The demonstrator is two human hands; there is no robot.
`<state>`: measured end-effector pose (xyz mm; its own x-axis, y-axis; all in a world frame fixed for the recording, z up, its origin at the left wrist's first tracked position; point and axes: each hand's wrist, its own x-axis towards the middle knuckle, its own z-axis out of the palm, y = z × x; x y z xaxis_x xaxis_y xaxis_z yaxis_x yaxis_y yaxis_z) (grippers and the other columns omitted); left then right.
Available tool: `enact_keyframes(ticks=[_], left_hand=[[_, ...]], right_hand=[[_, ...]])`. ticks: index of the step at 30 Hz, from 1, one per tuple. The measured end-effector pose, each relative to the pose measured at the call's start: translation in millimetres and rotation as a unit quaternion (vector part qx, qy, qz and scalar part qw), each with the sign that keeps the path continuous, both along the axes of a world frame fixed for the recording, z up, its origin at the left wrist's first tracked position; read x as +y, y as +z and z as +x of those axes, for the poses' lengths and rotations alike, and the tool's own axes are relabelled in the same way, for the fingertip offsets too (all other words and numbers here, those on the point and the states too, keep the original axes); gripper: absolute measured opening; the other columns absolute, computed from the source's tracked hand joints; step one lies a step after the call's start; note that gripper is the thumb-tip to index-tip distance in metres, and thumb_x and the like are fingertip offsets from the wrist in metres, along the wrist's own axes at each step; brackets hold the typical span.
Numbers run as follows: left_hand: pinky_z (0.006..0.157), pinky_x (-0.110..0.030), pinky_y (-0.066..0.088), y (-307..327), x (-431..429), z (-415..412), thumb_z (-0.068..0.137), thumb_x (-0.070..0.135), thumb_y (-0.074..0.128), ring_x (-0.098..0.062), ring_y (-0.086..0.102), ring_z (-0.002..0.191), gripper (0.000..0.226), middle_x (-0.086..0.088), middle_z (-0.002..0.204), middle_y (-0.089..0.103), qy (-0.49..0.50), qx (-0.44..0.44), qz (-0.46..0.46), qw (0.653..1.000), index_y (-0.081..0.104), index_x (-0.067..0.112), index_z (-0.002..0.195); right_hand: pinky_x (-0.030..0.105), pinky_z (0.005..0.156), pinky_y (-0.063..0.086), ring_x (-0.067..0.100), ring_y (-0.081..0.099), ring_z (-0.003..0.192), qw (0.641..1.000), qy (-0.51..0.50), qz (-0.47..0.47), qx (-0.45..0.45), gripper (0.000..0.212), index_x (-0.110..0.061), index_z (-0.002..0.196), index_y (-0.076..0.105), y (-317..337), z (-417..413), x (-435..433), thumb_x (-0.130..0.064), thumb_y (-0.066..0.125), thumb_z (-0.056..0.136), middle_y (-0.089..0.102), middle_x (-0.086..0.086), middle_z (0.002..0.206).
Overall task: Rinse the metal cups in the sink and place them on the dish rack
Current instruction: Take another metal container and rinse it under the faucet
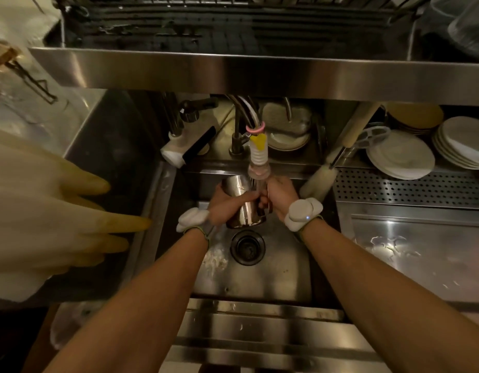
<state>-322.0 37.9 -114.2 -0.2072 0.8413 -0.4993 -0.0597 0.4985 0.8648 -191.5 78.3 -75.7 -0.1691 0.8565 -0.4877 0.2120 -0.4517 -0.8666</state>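
Under the tap, over the middle of the basin: our left hand (223, 204) is wrapped round the waist of a metal cup (243, 208), fingers curled across its front, thumb side behind. Firm hold. Our right hand (281, 196) is closed in against the cup's right flank; its fingertips are hidden, so we cannot tell whether it clamps this cup, rubs it, or holds a second piece behind. The cup is tilted, its upper end just beside the ribbed spray nozzle (258, 164) and its lower end hanging above the drain (247, 246), clear of the sink (286, 273) floor. Which end is the mouth we cannot make out. Handling, as we judge it: thin polished steel, light and rigid, not fragile but apt to dent or clatter if dropped. Wet walls will be slick, so the safest hold is a full wrap round the middle, or a pinch over the rim, not fingertips on the side. Further out: a bottle brush (317, 181) leans at the right rim, stacked plates (401, 154) sit beyond it, and pale rubber gloves (58, 211) hang at left. The dish rack (233, 12) sits on the steel shelf above and behind the tap, so the cup faces an upward reach with a wet grip.
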Motion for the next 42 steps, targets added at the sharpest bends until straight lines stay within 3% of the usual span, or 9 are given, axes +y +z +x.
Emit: enact_keyframes(ticks=[3,8,11,14,19,26,32,37,42], left_hand=[[0.094,-0.035,0.051,5,0,0,0.073,0.036,0.079,-0.02,0.066,0.101,0.057,-0.004,0.112,0.069,0.003,0.022,-0.009,1.0,0.058,0.014,0.121],[0.1,-0.04,0.048,8,-12,7,0.091,0.036,0.055,-0.024,0.066,0.103,0.04,-0.009,0.114,0.069,-0.036,-0.239,-0.056,0.969,0.063,0.01,0.121],[0.103,-0.044,0.045,6,-7,22,0.094,0.047,0.046,-0.027,0.065,0.107,0.046,-0.012,0.117,0.069,0.03,-0.071,-0.072,0.994,0.065,0.014,0.119],[0.104,-0.044,0.043,2,-7,21,0.099,0.039,0.035,-0.036,0.056,0.119,0.049,-0.021,0.127,0.06,0.08,0.069,-0.084,0.991,0.06,0.004,0.123],[0.1,-0.049,0.046,0,-12,21,0.096,0.045,0.045,-0.035,0.061,0.112,0.05,-0.022,0.124,0.063,0.125,-0.261,-0.047,0.956,0.059,0.006,0.124],[0.103,-0.048,0.047,-11,-6,21,0.096,0.046,0.04,-0.027,0.064,0.107,0.04,-0.012,0.115,0.068,0.138,-0.034,-0.063,0.988,0.068,0.019,0.105],[0.109,-0.045,0.04,-5,-4,28,0.055,0.09,0.046,-0.024,0.053,0.125,0.105,-0.001,0.141,0.051,0.015,-0.016,-0.068,0.997,0.039,0.033,0.142],[0.094,-0.034,0.047,-3,-4,35,0.091,0.045,0.049,-0.026,0.062,0.106,0.038,-0.008,0.112,0.067,0.043,0.139,0.023,0.989,0.061,0.017,0.113],[0.096,-0.038,0.043,-2,-8,39,0.099,0.043,0.035,-0.033,0.058,0.112,0.048,-0.018,0.119,0.063,0.13,0.208,0.015,0.969,0.058,0.005,0.117]], right_hand=[[0.029,0.074,0.048,0.021,0.059,0.085,0.999,-0.003,0.021,-0.04,0.036,-0.013,0.091,0.065,-6,7,-2,-0.039,0.042,0.099,0.063,0.008,0.09],[0.043,0.102,0.044,0.029,0.058,0.114,0.994,0.063,-0.066,-0.055,0.049,-0.009,0.127,0.054,-19,13,-13,-0.046,0.038,0.099,0.062,0.011,0.121],[0.038,0.091,0.05,0.032,0.06,0.11,0.993,0.075,-0.077,-0.051,0.037,-0.013,0.121,0.055,-26,9,-15,-0.039,0.048,0.097,0.064,0.012,0.111],[0.041,0.1,0.047,0.028,0.06,0.115,0.994,0.08,-0.058,-0.05,0.077,-0.028,0.142,0.041,-27,2,-24,-0.069,0.049,0.077,0.06,0.007,0.131],[0.041,0.102,0.047,0.023,0.061,0.113,0.998,0.063,-0.023,-0.022,0.077,-0.041,0.133,0.05,-30,-1,-22,-0.069,0.06,0.062,0.06,0.005,0.129],[0.026,0.064,0.049,0.02,0.065,0.085,0.994,0.021,-0.101,0.044,0.059,-0.023,0.139,0.04,-34,0,-15,-0.032,0.065,0.086,0.061,0.008,0.122],[0.035,0.077,0.055,0.027,0.065,0.1,0.993,-0.052,-0.1,0.038,0.082,-0.019,0.143,0.038,-47,-5,-27,-0.053,0.065,0.073,0.061,0.012,0.128],[0.04,0.103,0.045,0.027,0.053,0.121,0.996,-0.001,-0.027,-0.085,0.097,-0.021,0.148,0.025,-50,-6,-29,-0.049,0.071,0.067,0.045,0.007,0.142],[0.031,0.1,0.04,0.027,0.045,0.128,0.992,-0.008,0.013,-0.125,0.095,-0.018,0.148,0.025,-47,1,-26,-0.046,0.075,0.072,0.03,0.006,0.144]])
